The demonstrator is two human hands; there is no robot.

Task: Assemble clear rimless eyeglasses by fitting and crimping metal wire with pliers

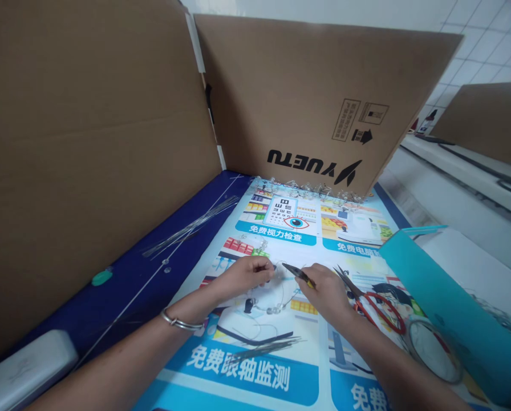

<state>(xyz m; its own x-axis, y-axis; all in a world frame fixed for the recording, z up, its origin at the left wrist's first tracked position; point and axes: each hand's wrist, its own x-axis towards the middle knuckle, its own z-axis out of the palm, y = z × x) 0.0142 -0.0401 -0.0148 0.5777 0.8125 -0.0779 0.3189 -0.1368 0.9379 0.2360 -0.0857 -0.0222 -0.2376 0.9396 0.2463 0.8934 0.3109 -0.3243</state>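
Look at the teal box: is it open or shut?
Open: the teal box shows its white inside, with thin strands lying in it.

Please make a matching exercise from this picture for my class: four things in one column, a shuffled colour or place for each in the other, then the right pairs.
Things:
1. pliers
2. scissors
3. bracelet
4. green lump

Colours and places:
A. on the dark blue surface
B. silver-coloured all over
C. red-handled
D. in the right hand

Right pairs: 1-D, 2-C, 3-B, 4-A
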